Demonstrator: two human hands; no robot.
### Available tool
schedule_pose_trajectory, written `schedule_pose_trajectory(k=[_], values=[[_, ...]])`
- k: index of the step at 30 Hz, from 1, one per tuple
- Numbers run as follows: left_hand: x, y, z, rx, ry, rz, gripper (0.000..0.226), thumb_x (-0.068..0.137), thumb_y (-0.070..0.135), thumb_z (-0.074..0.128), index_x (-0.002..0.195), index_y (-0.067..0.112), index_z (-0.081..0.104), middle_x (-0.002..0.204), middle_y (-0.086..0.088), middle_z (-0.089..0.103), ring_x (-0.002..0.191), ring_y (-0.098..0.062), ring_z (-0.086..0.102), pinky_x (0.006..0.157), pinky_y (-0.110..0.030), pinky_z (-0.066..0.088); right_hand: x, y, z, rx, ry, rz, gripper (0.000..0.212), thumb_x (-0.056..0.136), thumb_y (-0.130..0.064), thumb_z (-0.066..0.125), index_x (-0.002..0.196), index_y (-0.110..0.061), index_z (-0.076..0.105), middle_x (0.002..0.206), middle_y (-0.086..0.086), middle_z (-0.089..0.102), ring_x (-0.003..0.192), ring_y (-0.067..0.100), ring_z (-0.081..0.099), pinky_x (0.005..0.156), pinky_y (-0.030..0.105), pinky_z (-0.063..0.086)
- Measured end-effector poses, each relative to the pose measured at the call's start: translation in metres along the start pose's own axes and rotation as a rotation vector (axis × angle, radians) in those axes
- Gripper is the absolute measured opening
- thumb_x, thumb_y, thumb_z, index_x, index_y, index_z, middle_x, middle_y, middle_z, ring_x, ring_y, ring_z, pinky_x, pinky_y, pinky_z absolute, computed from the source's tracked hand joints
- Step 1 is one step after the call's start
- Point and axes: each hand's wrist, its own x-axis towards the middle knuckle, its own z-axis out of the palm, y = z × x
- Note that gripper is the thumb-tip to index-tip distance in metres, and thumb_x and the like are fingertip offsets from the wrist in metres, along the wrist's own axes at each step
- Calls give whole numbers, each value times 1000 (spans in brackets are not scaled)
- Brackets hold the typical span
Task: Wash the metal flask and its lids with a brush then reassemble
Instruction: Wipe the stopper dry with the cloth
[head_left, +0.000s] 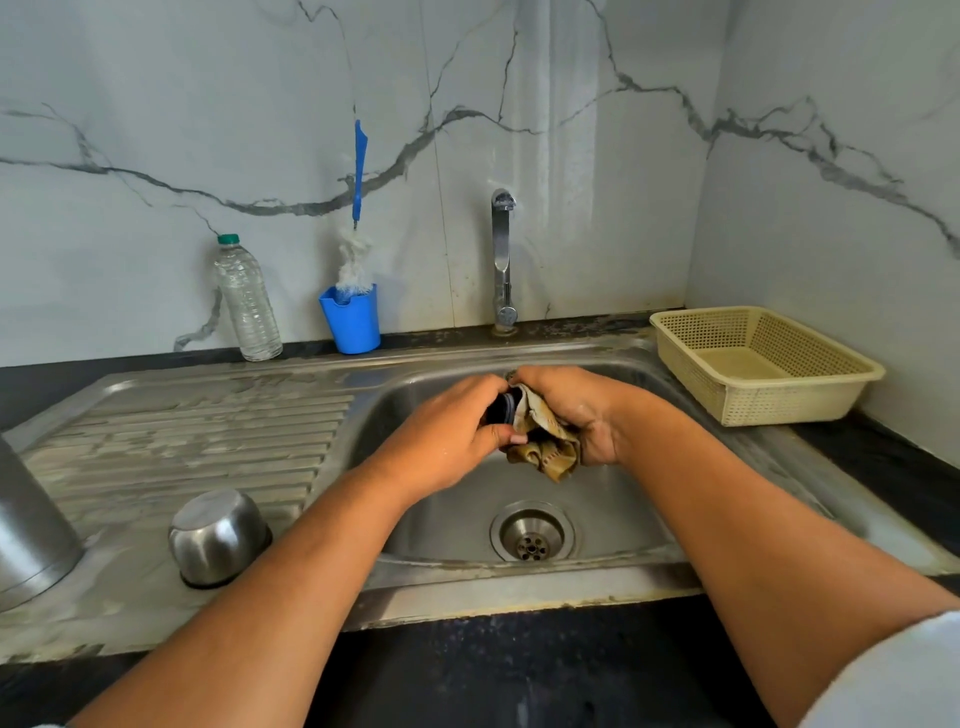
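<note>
While left hand (452, 426) pinches small dark round lid (505, 404) at frame centre, right hand (582, 410) grips crumpled brown cloth (545, 447) against its frame-right end; lid axis apparently left-right.

I have one view only, from the camera on my head. It looks forward and down from the front of the bench (467, 670) into the sink (426, 587), close and wide-angled, so the edges bow. My forearms come in from the bottom corners. My left grip (452, 415) and right grip (587, 410) meet near the middle. The tap (502, 260) and wall (571, 104) fill the top, and the basket (763, 364) sits at the right.
</note>
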Motion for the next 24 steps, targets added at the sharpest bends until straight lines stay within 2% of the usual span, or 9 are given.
schedule_pose_trajectory(k=[4,6,8,10,12,16,21,22,24], values=[[-1,2,0,20,16,46,47,99,42,63,140,22,50,135,4,57,109,-5,48,87,-28,40,2,1,-2,-14,28,35,39,98,-33,49,75,-10,70,78,12,70,65,22,65,67,32,52],[-1,3,0,27,19,50,39,103,45,55,134,22,49,130,3,57,105,-9,52,84,-33,45,0,-1,1,-12,65,-19,38,98,-34,48,78,-10,70,78,14,70,64,23,65,64,34,52],[-1,4,-1,9,26,28,32,105,47,48,125,22,48,121,3,58,101,-14,57,83,-41,50,-3,-3,5,-14,101,-101,38,101,-34,46,81,-10,67,74,12,69,58,20,65,54,28,52],[-2,5,-1,-45,42,-13,21,107,46,43,114,27,45,114,6,57,99,-15,58,83,-40,50,-6,-4,8,-22,127,-171,39,103,-36,45,80,-11,64,67,8,68,50,14,63,44,21,46],[-2,5,-2,-103,61,-52,19,108,47,39,108,29,43,110,6,59,98,-14,58,79,-37,48,-7,-4,10,-49,154,-229,44,104,-42,47,80,-11,66,63,6,69,47,11,63,42,19,45],[1,1,-3,-236,98,-166,30,108,52,33,109,27,48,108,4,62,95,-10,57,70,-26,41,0,-3,16,-117,203,-359,52,100,-56,52,95,-9,74,77,5,77,63,13,72,64,28,54],[1,-5,-2,-469,145,-297,53,105,62,27,136,30,56,115,-2,68,109,-14,62,82,-32,43,4,0,16,-230,204,-491,53,95,-65,56,88,-15,73,77,4,76,67,14,69,74,38,58],[1,-6,-1,-501,146,-308,56,105,64,26,138,31,56,114,-2,69,106,-11,62,82,-34,43,4,1,16,-245,192,-508,52,95,-65,56,87,-15,73,77,4,75,68,14,69,74,39,57],[2,-8,-1,-582,137,-346,57,104,66,25,133,30,59,95,-3,66,79,-15,62,72,-30,44,4,2,16,-266,174,-537,51,94,-64,58,89,-16,72,78,4,76,71,16,71,77,41,59]])
